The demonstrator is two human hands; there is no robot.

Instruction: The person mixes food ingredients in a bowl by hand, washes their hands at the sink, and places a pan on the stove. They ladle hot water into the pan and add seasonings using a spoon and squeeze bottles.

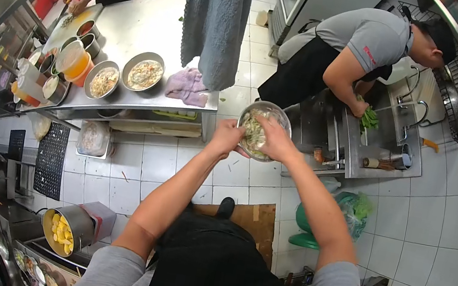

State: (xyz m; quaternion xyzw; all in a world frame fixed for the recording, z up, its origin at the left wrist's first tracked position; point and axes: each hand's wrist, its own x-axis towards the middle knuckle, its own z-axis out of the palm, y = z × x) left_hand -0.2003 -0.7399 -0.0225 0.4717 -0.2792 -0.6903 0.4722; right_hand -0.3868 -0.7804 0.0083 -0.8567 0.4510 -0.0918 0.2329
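Note:
A round metal bowl (288,124) is held out in front of me over the floor. Inside it lies a pale, creamy shredded mixture with green bits (253,136). My left hand (228,137) is closed on the bowl's left rim, thumb toward the inside. From the right, my right hand (276,138) reaches into the bowl, its fingertips down in the mixture and partly hidden. Two similar metal bowls stand on the counter to the left: one with a creamy mixture (146,74), the other with a shredded mixture (104,81).
A co-worker (350,48) bends over the sink (387,149) at right, holding green leaves (370,120). Another person cuts at the counter's (139,26) far end. A grey towel (217,18) hangs ahead. A pot of yellow pieces (61,231) is lower left; a green bag (345,215) lies right.

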